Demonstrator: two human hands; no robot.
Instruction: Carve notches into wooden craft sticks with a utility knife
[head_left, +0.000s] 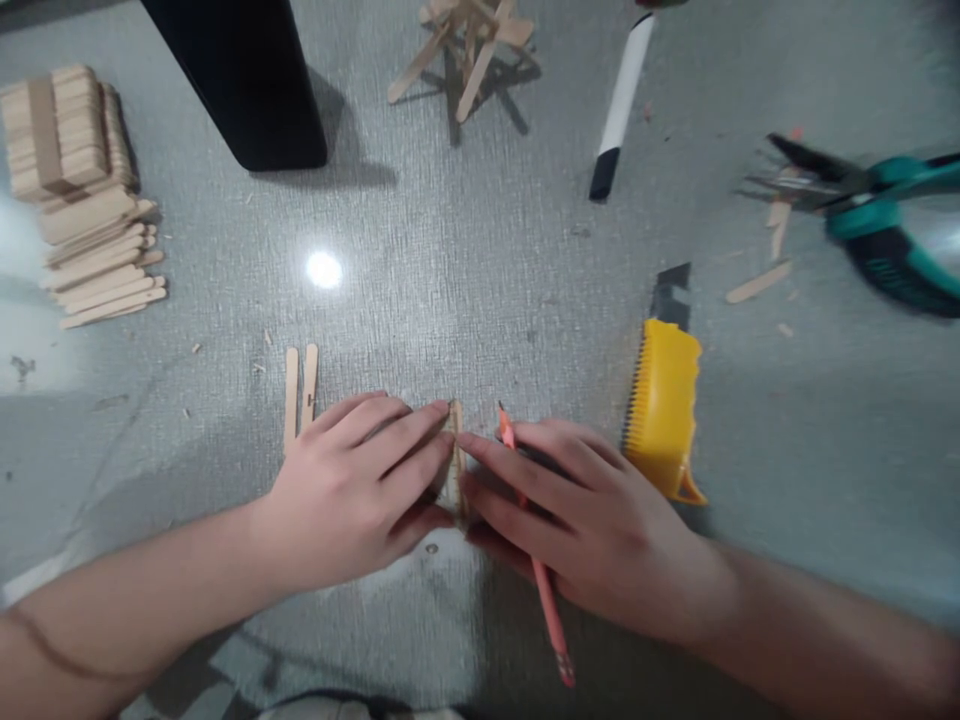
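Close to the front of the table, my left hand (pixel 360 490) presses its fingertips against the left side of narrow wooden craft sticks (pixel 459 415). From the right, my right hand (pixel 600 525) steadies the same sticks with its fingertips. A pink pencil (pixel 551 620) is tucked between that hand's fingers, its point facing away from me and its eraser towards me. How many sticks are pinched here is hidden by the fingers. Two loose craft sticks (pixel 291 395) lie just beyond my left hand, one with a dark mark.
Bundled craft sticks (pixel 75 140) and a loose pile (pixel 112 270) lie at left. A black object (pixel 247 90), a stick structure (pixel 472 45) and a white marker (pixel 622 100) are farther back. A yellow tool with a blade (pixel 667 405) and green-black pliers (pixel 877 215) lie right.
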